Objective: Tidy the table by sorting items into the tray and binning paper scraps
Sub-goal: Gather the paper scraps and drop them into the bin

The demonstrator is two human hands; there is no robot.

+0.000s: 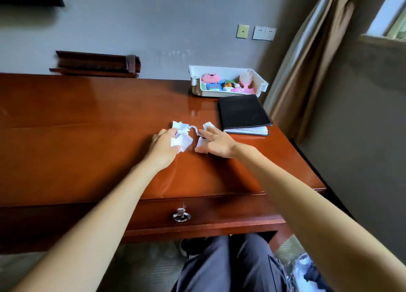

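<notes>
Two hands work the paper scraps [182,138] mid-table: the left hand [163,145] curls round a crumpled wad, the right hand [216,143] presses flat on loose bits. Small pieces could slip out and skid over the glossy table [87,127]; the tray [262,86] stands back right.

This looks like a bedroom or guest room in a home or hotel, not a workplace. A polished wooden desk [87,138] with a ring-pull drawer [219,212] stands against a grey wall with sockets [264,33], beside a tan curtain [307,61] and a window [391,10], over carpet [142,267]. A tray [228,69] holds a pink toy [209,78] and a hairbrush [247,76], near a notebook [241,111].
</notes>
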